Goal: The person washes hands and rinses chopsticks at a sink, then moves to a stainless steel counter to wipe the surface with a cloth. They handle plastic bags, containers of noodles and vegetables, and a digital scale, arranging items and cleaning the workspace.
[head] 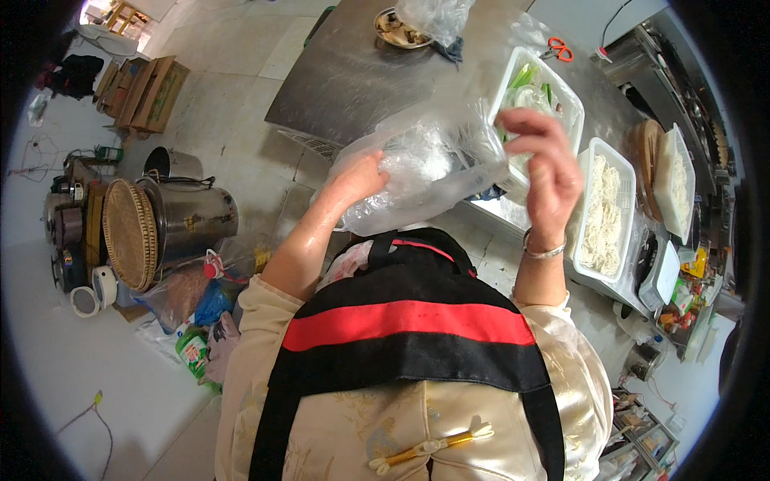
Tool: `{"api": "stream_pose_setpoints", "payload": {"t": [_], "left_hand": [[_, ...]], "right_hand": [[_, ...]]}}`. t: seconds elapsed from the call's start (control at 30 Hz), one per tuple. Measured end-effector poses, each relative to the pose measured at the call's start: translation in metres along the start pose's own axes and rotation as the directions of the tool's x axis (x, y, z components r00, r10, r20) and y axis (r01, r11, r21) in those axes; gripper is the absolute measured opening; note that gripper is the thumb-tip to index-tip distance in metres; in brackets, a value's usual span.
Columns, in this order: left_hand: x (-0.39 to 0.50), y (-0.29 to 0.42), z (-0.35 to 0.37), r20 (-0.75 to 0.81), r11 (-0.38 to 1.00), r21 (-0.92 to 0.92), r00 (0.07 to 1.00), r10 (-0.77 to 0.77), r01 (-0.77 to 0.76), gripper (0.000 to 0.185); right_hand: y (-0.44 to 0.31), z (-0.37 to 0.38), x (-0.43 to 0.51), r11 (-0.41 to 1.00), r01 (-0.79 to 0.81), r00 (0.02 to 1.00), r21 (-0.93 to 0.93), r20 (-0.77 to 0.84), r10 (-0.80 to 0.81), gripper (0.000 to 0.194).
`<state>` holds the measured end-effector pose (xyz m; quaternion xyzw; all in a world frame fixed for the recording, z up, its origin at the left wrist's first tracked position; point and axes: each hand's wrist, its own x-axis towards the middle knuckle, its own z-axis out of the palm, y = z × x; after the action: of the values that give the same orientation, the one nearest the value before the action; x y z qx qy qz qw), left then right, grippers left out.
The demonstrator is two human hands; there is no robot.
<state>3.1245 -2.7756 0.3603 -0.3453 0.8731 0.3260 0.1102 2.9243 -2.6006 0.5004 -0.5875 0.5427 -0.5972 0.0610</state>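
Note:
In front of my apron, a clear plastic bag (415,174) is spread out at the near edge of a stainless steel table (355,72). My left hand (363,175) grips the bag's left part, its fingers curled into the film. At the bag's right end is my right hand (546,171), raised and blurred, with its fingers bent. Whether its fingertips pinch the film cannot be made out. Just behind that hand stands a white plastic basket (579,123) with green vegetables (524,75) and clear plastic inside; the hand hides part of it.
A basket of white noodles (603,219) stands to the right, near round wooden boards (648,171) and another noodle basket (680,180). Orange-handled scissors (559,49) and a metal bowl of food pieces (400,30) lie farther back. A large steel pot (201,213) is at floor left.

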Motion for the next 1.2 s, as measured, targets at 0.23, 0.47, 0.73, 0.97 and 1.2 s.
{"api": "stream_pose_setpoints", "payload": {"t": [0.23,0.47,0.73,0.97,1.2], "left_hand": [[-0.01,-0.01,0.016,-0.061,0.984,-0.175,0.998,0.011,-0.021,0.048],[-0.001,-0.012,0.046,-0.178,0.938,-0.161,0.944,0.279,-0.307,0.057],[-0.098,0.025,-0.011,-0.261,0.852,-0.181,0.86,0.439,-0.491,0.064],[-0.138,-0.009,-0.014,-0.489,0.917,0.108,0.783,0.386,-0.384,0.081],[-0.124,-0.007,-0.021,-0.621,0.846,-0.162,0.719,0.312,-0.507,0.029]], "right_hand": [[0.086,0.034,-0.092,0.827,-0.475,0.833,-0.301,0.151,0.533,0.081],[0.11,0.107,-0.138,0.334,-0.879,0.451,0.341,0.36,0.817,0.077],[0.119,0.08,-0.102,0.426,-0.813,0.474,0.397,0.027,0.88,0.044],[0.117,0.073,-0.086,0.076,-0.664,0.36,0.744,0.229,0.905,0.042],[0.104,0.093,-0.096,0.853,-0.511,0.84,-0.106,0.151,0.522,0.044]]}}
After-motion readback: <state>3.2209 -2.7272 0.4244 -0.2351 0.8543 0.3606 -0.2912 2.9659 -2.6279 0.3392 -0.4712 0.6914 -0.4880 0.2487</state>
